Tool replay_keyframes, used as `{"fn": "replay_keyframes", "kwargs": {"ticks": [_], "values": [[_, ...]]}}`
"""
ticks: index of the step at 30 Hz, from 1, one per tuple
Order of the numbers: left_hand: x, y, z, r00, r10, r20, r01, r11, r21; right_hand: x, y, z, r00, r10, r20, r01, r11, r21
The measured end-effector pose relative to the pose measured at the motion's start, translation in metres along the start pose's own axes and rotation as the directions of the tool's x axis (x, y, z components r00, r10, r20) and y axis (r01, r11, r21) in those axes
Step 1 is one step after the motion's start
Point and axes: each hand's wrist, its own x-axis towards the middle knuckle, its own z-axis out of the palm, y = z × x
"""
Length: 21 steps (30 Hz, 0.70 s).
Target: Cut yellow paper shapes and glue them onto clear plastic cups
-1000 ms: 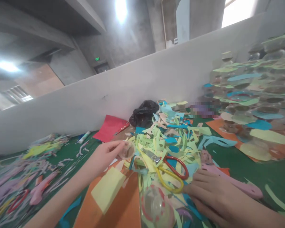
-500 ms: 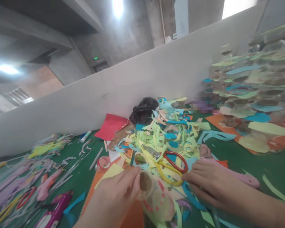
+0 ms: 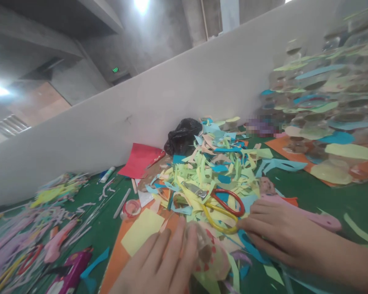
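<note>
My left hand (image 3: 159, 261) sits at the bottom of the view with its fingers pressed on a clear plastic ball (image 3: 211, 257) that is decorated with red and pink marks. A small clear cap seems to sit against the top of the ball, but my fingers partly hide it. My right hand (image 3: 279, 230) lies flat and holds nothing, its fingertips close to the yellow and red handles of a pair of scissors (image 3: 223, 210). The scissors rest on a heap of paper scraps (image 3: 208, 171) in green, yellow and blue.
A black plastic bag (image 3: 182, 136) and a red paper sheet (image 3: 139, 159) lie against a grey wall (image 3: 141, 118). Many clear balls (image 3: 325, 90) stand at the right. Cut strips (image 3: 49, 241) cover the green mat (image 3: 319, 196) at the left.
My left hand has come down from the heap's left side onto the ball, bringing the small clear cap with it. My right hand has barely moved, and the view has tilted slightly.
</note>
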Motion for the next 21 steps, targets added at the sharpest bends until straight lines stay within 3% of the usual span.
{"fn": "replay_keyframes", "kwargs": {"ticks": [10, 16, 19, 21], "values": [[-0.003, -0.016, -0.001, 0.997, 0.067, -0.029, -0.066, 0.997, 0.042, -0.001, 0.001, 0.004, 1.000, 0.026, 0.003, -0.026, 0.999, 0.026], [-0.004, -0.008, -0.003, 0.990, -0.137, 0.026, 0.138, 0.990, -0.008, -0.003, 0.000, 0.005, 0.999, 0.001, -0.042, 0.000, 1.000, 0.007], [-0.014, -0.009, -0.002, 0.986, -0.163, 0.023, 0.164, 0.985, -0.059, -0.004, 0.000, 0.006, 0.999, -0.020, -0.050, 0.019, 1.000, -0.017], [-0.024, -0.006, 0.004, 0.969, -0.248, -0.008, 0.247, 0.967, -0.059, -0.004, 0.000, 0.006, 0.999, -0.041, -0.035, 0.039, 0.998, -0.052]]}}
